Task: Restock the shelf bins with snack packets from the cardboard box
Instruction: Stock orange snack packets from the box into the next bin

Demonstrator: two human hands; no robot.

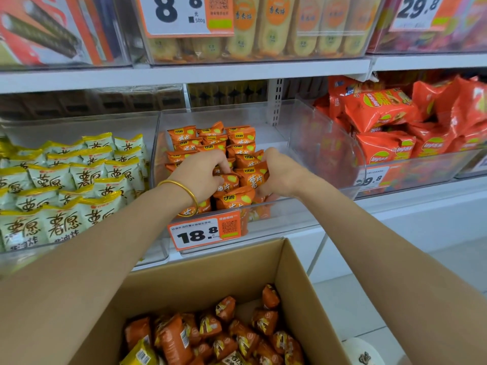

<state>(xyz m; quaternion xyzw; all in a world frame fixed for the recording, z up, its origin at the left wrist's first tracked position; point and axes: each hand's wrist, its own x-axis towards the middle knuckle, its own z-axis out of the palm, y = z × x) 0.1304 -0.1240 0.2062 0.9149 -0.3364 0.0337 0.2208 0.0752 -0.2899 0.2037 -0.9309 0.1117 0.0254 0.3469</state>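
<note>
A clear plastic shelf bin (311, 206) in the middle of the shelf holds several orange snack packets (237, 138) stacked in rows. Both hands are inside it. My left hand (203, 172), with a gold bangle on the wrist, pinches an orange packet (228, 181) near the bin's front. My right hand (279, 172) grips another orange packet (253, 175) beside it. Below, an open cardboard box (295, 280) holds several loose orange packets (237, 335) and one yellow packet (139, 354).
A bin of green-and-yellow packets (66, 180) stands to the left. A bin of red chip bags (395, 127) stands to the right. An orange price tag reading 18.8 (205, 233) hangs on the middle bin's front. The upper shelf (184, 75) carries more bins overhead.
</note>
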